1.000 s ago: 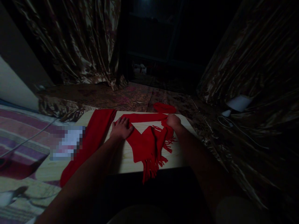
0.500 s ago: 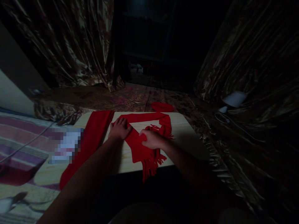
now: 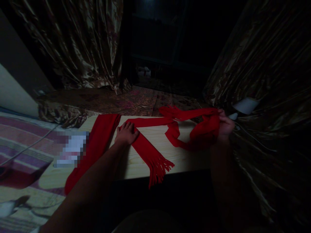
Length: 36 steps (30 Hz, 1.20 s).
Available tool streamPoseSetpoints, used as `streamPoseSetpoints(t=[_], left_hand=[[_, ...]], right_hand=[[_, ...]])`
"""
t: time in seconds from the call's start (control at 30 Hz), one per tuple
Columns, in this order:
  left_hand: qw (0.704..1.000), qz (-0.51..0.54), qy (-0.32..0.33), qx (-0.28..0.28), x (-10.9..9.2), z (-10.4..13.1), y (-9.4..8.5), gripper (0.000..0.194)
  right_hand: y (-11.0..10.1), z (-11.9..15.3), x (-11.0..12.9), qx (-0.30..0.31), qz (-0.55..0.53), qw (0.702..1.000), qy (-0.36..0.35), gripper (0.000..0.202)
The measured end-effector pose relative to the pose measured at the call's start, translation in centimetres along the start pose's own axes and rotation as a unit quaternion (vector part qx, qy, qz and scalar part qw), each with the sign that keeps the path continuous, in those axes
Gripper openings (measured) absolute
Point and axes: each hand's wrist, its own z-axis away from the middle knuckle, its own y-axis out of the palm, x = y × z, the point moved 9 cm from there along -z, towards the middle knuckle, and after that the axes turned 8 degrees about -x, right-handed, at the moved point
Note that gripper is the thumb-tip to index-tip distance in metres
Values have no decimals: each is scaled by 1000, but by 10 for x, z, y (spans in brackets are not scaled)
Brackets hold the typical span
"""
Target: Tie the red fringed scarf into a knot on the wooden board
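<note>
A red fringed scarf (image 3: 151, 151) lies in a bent, narrow strip over the pale wooden table. My left hand (image 3: 126, 133) presses flat on the scarf at its left bend, fingers spread. Out at the right, my right hand (image 3: 225, 125) is closed around a bunched part of the scarf, raised above the table; its fingertips are partly hidden. From that hand one fringed end trails left towards the far edge, while the other end hangs by the near edge. To the left of my left hand lies a long folded red cloth (image 3: 100, 137).
The pale table (image 3: 136, 163) has rounded corners. A blurred white item (image 3: 73, 149) sits at its left, beside striped bedding (image 3: 26, 142). Patterned curtains (image 3: 97, 48) hang behind. A white lamp-like object (image 3: 246, 105) with a cable stands to the right.
My right hand has moved from the middle of the table to the right, pulling part of the scarf along and stretching it out. My left hand has stayed almost in place.
</note>
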Motion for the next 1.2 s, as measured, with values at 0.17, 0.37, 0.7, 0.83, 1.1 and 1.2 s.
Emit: streamPoseSetpoints(t=[0.17, 0.37, 0.7, 0.83, 1.1, 1.2], left_hand=[[1000, -9, -1, 3, 0, 1, 0, 79], [1000, -20, 2, -5, -1, 1, -1, 76], [1000, -14, -3, 1, 0, 1, -1, 77], [1000, -15, -2, 0, -1, 1, -2, 76], [1000, -27, 2, -4, 1, 0, -1, 74], [1000, -28, 4, -7, 2, -1, 1, 75]], right_hand=[[-10, 0, -46, 35, 117, 988, 91, 37], [8, 43, -107, 199, 611, 760, 99, 33], [64, 113, -107, 442, 541, 715, -5, 42], [68, 134, -105, 489, 556, 671, -27, 42], [93, 149, -83, 423, 527, 732, -87, 23], [106, 168, -82, 463, 494, 729, -99, 49]])
